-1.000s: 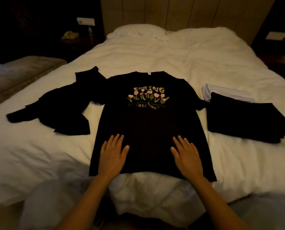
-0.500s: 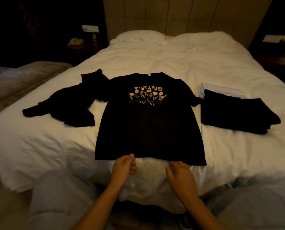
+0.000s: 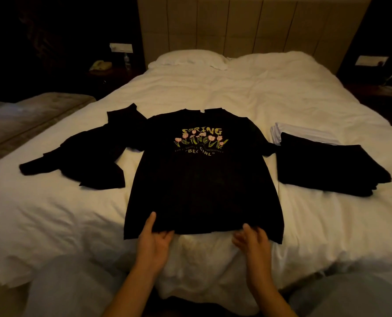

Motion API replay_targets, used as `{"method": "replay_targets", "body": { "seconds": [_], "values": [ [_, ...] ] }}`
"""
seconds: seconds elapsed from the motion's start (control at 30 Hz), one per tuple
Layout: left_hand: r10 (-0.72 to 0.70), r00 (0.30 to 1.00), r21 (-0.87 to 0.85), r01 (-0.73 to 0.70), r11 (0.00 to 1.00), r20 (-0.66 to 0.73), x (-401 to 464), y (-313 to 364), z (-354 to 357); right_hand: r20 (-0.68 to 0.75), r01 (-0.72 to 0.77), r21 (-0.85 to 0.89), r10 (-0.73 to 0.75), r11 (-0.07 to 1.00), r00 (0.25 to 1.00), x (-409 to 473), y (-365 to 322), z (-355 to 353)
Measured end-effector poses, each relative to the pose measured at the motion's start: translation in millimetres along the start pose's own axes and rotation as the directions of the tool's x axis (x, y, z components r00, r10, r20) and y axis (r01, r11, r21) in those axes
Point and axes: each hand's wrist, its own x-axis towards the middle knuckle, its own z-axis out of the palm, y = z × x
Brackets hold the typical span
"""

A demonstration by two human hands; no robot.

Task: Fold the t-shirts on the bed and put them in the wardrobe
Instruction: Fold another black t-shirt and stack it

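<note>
Change: whereas 0.5 s ago both hands hung curled just below the hem, they now have hold of it, and the hem's middle is lifted off the sheet.
L hand: left hand pinches the hem of the black cotton t-shirt w/ a pink-and-green flower print, thumb flat on top, fingers tucked under the cloth.
R hand: right hand grips the hem nearer the right corner, fingers curled over the edge.
Shirt: lies flat, print up, collar toward the headboard, in the middle of the white, crumpled bed.
Unfolded: crumpled black garment, soft and loose, just left of the shirt, touching its sleeve.
Folded: squared black folded stack just right of the shirt, w/ a white folded pile behind it.
Pillow: white pillow, plump, by the padded beige headboard.
</note>
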Motion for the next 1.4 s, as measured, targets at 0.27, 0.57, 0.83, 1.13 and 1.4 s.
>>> {"method": "replay_targets", "body": {
  "seconds": [0.27,0.57,0.83,1.13,1.4],
  "values": [
    [-0.051,0.979,0.079,0.036,0.996,0.198,-2,-5,28,0.258,-0.446,-0.185,0.481,0.876,0.838,-16,-13,27],
    [-0.007,0.947,-0.056,0.026,0.998,0.32,-2,13,26,0.559,-0.626,0.188,0.442,0.757,0.701,-12,-15,61],
    [-0.028,0.925,-0.072,0.059,0.996,0.38,2,14,22,0.71,-0.655,0.285,0.304,0.7,0.635,-6,-13,81],
    [0.009,0.878,-0.044,0.014,0.999,0.479,9,11,21,0.59,-0.508,0.608,0.081,0.61,0.803,27,-36,71],
    [0.09,0.777,-0.217,0.061,0.974,0.624,38,35,-18,0.389,-0.349,0.721,0.067,0.598,0.919,56,-43,34]
  ]
}}
